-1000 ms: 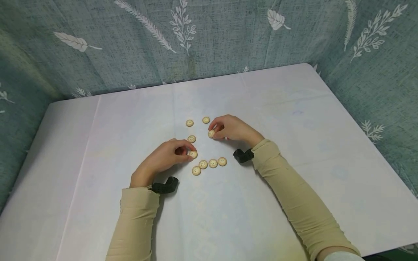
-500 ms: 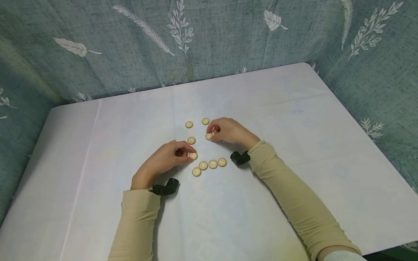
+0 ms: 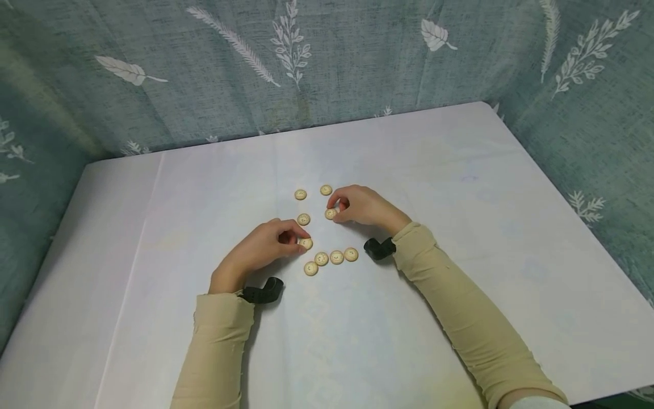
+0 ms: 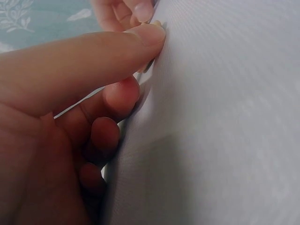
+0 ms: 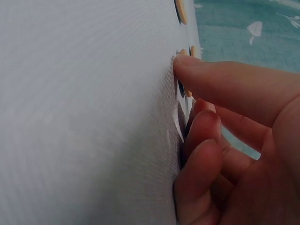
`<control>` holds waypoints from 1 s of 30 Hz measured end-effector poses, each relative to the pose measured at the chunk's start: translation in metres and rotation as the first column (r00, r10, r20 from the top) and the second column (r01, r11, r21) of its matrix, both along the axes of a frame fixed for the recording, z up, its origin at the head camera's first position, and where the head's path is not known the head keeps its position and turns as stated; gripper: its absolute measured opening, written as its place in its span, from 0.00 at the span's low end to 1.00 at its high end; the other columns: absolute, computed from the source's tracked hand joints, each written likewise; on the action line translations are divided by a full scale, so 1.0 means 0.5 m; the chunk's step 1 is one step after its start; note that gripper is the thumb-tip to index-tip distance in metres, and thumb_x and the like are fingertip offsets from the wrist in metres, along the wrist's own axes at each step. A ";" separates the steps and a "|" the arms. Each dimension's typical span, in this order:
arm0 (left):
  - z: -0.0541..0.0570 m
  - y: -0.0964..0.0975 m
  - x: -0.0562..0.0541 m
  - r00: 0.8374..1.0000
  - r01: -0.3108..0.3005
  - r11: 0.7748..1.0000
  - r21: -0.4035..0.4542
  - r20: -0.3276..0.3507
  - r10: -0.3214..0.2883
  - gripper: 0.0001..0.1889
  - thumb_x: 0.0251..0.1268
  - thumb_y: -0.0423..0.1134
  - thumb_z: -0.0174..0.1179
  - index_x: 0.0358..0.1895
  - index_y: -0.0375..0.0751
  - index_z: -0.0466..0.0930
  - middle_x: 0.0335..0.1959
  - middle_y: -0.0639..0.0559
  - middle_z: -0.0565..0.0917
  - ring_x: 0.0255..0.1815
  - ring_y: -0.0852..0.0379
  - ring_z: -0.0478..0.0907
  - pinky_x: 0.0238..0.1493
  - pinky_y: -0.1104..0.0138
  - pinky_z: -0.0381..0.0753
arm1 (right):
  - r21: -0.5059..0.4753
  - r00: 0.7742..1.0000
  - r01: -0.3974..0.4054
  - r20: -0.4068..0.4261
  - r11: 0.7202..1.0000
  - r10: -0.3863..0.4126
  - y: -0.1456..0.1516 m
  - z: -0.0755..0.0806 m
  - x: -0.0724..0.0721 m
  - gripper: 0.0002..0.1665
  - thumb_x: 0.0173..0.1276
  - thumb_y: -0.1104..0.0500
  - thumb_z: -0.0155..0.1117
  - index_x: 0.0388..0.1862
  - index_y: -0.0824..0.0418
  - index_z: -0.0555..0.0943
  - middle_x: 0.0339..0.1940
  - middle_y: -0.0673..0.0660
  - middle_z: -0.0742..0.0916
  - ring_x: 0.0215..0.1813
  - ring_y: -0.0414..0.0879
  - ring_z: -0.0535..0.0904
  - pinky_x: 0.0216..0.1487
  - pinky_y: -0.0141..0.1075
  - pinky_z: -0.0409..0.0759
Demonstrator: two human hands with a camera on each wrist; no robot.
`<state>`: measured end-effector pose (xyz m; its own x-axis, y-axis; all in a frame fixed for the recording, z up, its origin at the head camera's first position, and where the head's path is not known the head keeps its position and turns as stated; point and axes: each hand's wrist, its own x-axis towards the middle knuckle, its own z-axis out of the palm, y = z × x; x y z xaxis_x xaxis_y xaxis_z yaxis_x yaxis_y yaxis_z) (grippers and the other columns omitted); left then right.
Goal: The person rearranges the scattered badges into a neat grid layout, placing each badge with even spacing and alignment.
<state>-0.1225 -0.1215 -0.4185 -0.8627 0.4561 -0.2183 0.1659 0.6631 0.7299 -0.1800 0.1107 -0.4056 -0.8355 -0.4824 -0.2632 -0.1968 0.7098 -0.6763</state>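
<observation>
On a white tabletop (image 3: 434, 153), 2 small buttons (image 3: 330, 214) pinched by the rim

Near the middle of the tabletop, the left hand (image 3: 263, 245) holds the left button (image 3: 306, 243), and farther back the right hand (image 3: 364, 206) holds its own. Pale, round and wood-like, the buttons look light and stiff, unlikely to break, perhaps a little slippery at the edge. Being thin, each seems best taken at opposite points of the rim, leaving the face uncovered. Both hands have them that way: thumb on the near edge, forefinger on the far edge, the tips clamped on the button. Whether either button is raised off the surface, I cannot tell.

The left forearm points away from the person, its hand angled right; the right forearm slants in from the right. In the wrist views the other fingers are bent below the thumb, close to the tabletop. Tan sleeves (image 3: 219, 346) reach to the wrists. Of 7 more buttons, 3 lie farther back and 4 form a bent row on the near side.
</observation>
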 end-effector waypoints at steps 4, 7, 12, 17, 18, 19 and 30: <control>-0.001 0.003 -0.002 1.000 0.000 1.000 -0.007 -0.002 0.000 0.08 0.51 0.44 0.64 0.36 0.56 0.79 0.27 0.53 0.73 0.32 0.56 0.67 0.35 0.64 0.66 | -0.004 1.000 0.002 -0.005 1.000 -0.002 0.002 -0.001 0.001 0.12 0.56 0.57 0.65 0.40 0.53 0.78 0.24 0.51 0.76 0.28 0.44 0.69 0.32 0.34 0.64; 0.001 0.004 -0.002 1.000 0.001 1.000 -0.010 -0.004 -0.001 0.08 0.51 0.43 0.64 0.36 0.56 0.79 0.27 0.53 0.73 0.32 0.56 0.67 0.34 0.64 0.67 | -0.006 1.000 0.001 -0.007 1.000 -0.001 0.003 -0.002 0.001 0.12 0.56 0.57 0.65 0.40 0.53 0.78 0.24 0.51 0.76 0.28 0.44 0.69 0.32 0.34 0.64; 0.006 0.006 -0.003 1.000 0.004 1.000 -0.012 -0.004 -0.004 0.08 0.51 0.43 0.64 0.37 0.55 0.79 0.27 0.53 0.73 0.32 0.56 0.67 0.34 0.64 0.67 | -0.005 1.000 -0.001 -0.013 1.000 0.001 0.005 0.000 -0.001 0.12 0.56 0.57 0.65 0.40 0.53 0.78 0.25 0.52 0.76 0.28 0.44 0.69 0.32 0.35 0.64; 0.006 0.006 -0.003 1.000 0.008 1.000 -0.012 -0.004 -0.008 0.08 0.52 0.43 0.64 0.37 0.55 0.79 0.27 0.53 0.73 0.32 0.56 0.67 0.35 0.64 0.67 | 0.005 1.000 0.001 -0.014 1.000 -0.001 0.005 0.001 -0.001 0.12 0.56 0.57 0.65 0.40 0.53 0.78 0.25 0.52 0.76 0.29 0.45 0.69 0.32 0.35 0.64; 0.005 0.006 -0.003 1.000 0.011 1.000 -0.012 -0.006 -0.011 0.08 0.52 0.43 0.64 0.37 0.55 0.79 0.27 0.53 0.73 0.32 0.56 0.67 0.34 0.64 0.67 | 0.005 1.000 -0.001 -0.015 1.000 0.001 0.005 0.000 -0.002 0.12 0.56 0.57 0.65 0.40 0.53 0.78 0.25 0.52 0.76 0.29 0.45 0.69 0.32 0.35 0.64; 0.004 0.005 -0.002 1.000 0.012 1.000 -0.009 -0.006 -0.012 0.08 0.52 0.43 0.64 0.37 0.55 0.79 0.27 0.53 0.73 0.32 0.56 0.67 0.34 0.64 0.67 | 0.005 1.000 -0.003 -0.016 1.000 0.003 0.005 -0.001 -0.002 0.12 0.56 0.57 0.65 0.40 0.53 0.78 0.25 0.52 0.76 0.29 0.45 0.69 0.33 0.35 0.64; -0.003 0.005 0.000 1.000 0.005 1.000 -0.009 -0.015 -0.005 0.08 0.52 0.43 0.64 0.36 0.55 0.79 0.27 0.53 0.72 0.32 0.56 0.67 0.34 0.64 0.67 | 0.007 1.000 0.000 -0.020 1.000 0.000 0.004 -0.005 -0.001 0.12 0.56 0.57 0.65 0.40 0.53 0.78 0.25 0.52 0.76 0.29 0.44 0.69 0.32 0.35 0.65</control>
<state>-0.1226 -0.1191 -0.4199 -0.8634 0.4588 -0.2096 0.1803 0.6688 0.7212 -0.1804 0.1126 -0.4082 -0.8407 -0.4807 -0.2492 -0.2105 0.7142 -0.6675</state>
